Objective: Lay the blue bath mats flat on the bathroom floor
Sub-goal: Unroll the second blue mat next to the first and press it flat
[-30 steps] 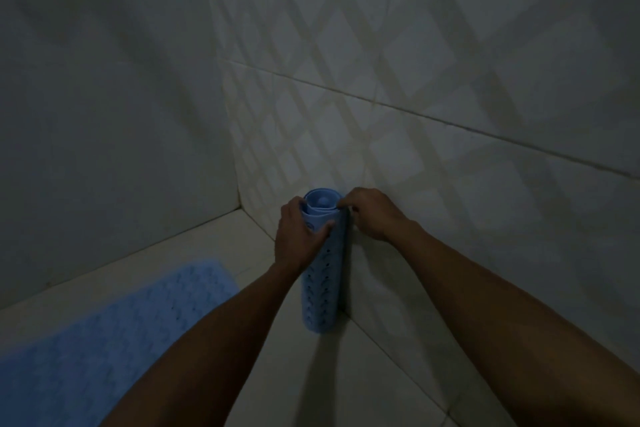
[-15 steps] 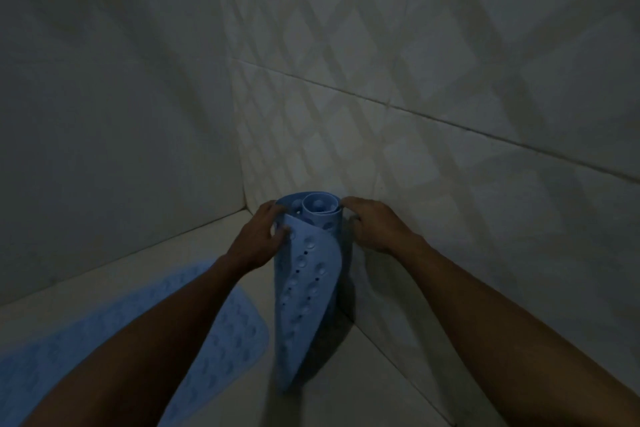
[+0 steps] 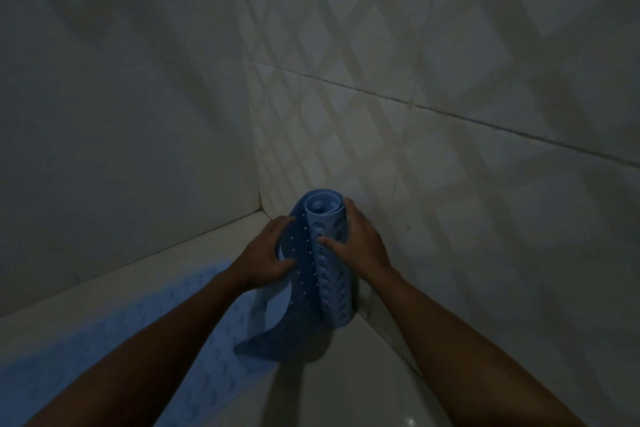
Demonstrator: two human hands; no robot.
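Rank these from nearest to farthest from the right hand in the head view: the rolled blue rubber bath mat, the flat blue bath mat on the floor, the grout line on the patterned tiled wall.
1. Rolled blue rubber bath mat: in the right hand's grasp, by the corner.
2. Grout line on the patterned tiled wall: above, to the right.
3. Flat blue bath mat: on the floor, lower left.

Blue perforated rubber bath mat, rolled (image 3: 330,263): stands upright in the floor corner just beside the tiled wall, partly unrolled, its loose outer flap peeling off leftward and down to the floor, suction cups showing on the roll. Second blue rubber bath mat (image 3: 114,354) lies flat on the floor to the left, suction-cup texture up, partly hidden by a forearm.
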